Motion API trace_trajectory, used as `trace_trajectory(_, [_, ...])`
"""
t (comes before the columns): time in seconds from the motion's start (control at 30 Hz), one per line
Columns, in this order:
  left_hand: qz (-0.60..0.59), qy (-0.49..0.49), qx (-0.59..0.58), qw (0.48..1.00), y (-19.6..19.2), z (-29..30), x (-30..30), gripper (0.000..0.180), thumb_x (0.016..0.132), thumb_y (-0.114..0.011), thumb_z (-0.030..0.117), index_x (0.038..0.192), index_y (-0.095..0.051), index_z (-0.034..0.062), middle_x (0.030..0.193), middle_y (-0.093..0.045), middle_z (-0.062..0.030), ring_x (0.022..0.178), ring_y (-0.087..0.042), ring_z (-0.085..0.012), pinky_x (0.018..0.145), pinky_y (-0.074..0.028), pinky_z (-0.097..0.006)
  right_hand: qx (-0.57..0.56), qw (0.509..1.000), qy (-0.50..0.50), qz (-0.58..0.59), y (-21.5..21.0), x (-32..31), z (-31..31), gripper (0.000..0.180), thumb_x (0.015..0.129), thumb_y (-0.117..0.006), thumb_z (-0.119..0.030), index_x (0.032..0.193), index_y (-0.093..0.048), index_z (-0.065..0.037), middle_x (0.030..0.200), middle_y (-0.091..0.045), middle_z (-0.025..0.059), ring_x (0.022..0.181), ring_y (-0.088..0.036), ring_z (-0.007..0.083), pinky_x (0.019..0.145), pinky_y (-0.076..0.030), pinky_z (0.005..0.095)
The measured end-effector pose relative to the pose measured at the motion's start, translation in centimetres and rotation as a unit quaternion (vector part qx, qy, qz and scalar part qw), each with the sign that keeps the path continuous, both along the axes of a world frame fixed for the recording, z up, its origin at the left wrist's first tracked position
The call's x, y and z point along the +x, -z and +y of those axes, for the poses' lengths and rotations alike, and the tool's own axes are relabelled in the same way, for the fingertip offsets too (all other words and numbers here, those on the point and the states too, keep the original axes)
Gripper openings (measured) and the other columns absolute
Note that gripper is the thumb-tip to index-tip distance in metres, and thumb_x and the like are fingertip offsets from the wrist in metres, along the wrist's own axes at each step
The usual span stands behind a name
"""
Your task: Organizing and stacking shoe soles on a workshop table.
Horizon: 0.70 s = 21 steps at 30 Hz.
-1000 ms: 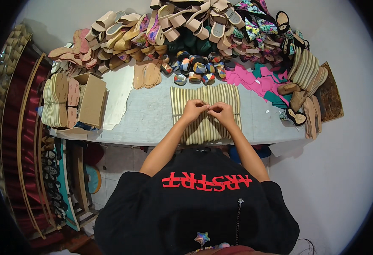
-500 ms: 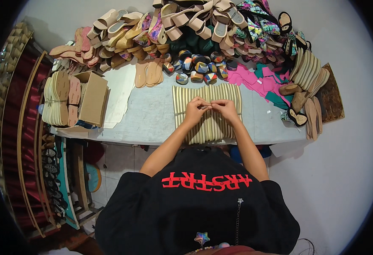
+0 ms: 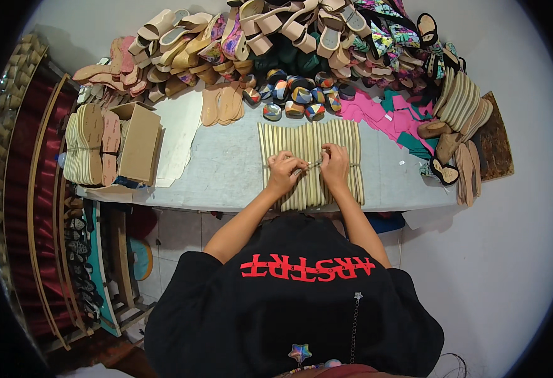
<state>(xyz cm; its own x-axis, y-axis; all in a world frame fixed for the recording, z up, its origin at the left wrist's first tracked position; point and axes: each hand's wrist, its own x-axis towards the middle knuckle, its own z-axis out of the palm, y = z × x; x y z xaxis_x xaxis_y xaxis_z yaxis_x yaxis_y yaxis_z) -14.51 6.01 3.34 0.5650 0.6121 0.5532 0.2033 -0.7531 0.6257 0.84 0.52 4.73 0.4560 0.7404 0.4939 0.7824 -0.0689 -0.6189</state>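
Observation:
A bundle of shoe insoles point(image 3: 308, 137), stood on edge side by side in cream and brown stripes, lies on the table in front of me. A thin dark cord point(image 3: 315, 165) runs across its waist. My left hand point(image 3: 285, 172) rests over the bundle's middle, its fingertips pinched on the cord. Just to the right, my right hand point(image 3: 335, 165) has curled fingers pinching the cord as well. A short stretch of cord shows between the two hands. Whether it is knotted there is too small to tell.
Wedge sandals point(image 3: 270, 28) are heaped along the back of the pale table point(image 3: 226, 170). In front of them sit patterned heel pieces point(image 3: 301, 94) and tan insoles point(image 3: 229, 104). Pink fabric scraps point(image 3: 367, 110) lie right. A cardboard box point(image 3: 139, 145) and another tied insole bundle point(image 3: 84, 148) stand left.
My hands have moved apart and slightly toward me, from fingertips meeting at the bundle's middle to a gap with cord showing between them.

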Motion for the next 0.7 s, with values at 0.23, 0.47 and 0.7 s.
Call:
trace_trajectory(0.23, [0.028,-0.110,-0.073,0.991,-0.1,-1.0,0.4,0.006,0.067,-0.069,0.016,0.069,-0.065,0.0123,0.074,-0.064,0.0045,0.077,-0.049,-0.0149,0.074,-0.024,-0.033,-0.011,0.999,0.017,0.047,1.2,0.1,-0.5,0.016,0.069,-0.054,0.007,0.084,-0.055,0.000,0.077,-0.056,0.0146,0.079,-0.052,0.0312,0.069,-0.042,0.0392])
trace_trajectory(0.47, [0.131,-0.165,-0.124,0.970,-1.9,0.3,1.9,0.010,0.072,-0.065,0.019,0.069,-0.064,0.0097,0.071,-0.062,-0.0053,0.074,-0.052,-0.0215,0.072,-0.031,-0.036,0.013,0.989,-0.022,0.146,-0.2,0.7,-0.8,0.015,0.070,-0.054,0.006,0.085,-0.055,0.001,0.077,-0.056,0.0150,0.071,-0.055,0.0301,0.065,-0.044,0.0376])
trace_trajectory(0.7, [0.070,-0.123,-0.123,0.982,-1.5,0.2,3.0,0.009,0.072,-0.062,0.005,0.073,-0.054,-0.0006,0.075,-0.057,-0.0165,0.074,-0.055,-0.0327,0.064,-0.043,-0.040,-0.043,0.979,-0.100,0.173,-3.0,0.0,-1.3,0.013,0.069,-0.054,0.002,0.082,-0.058,0.001,0.064,-0.057,0.0145,0.057,-0.058,0.0228,0.055,-0.046,0.0314])
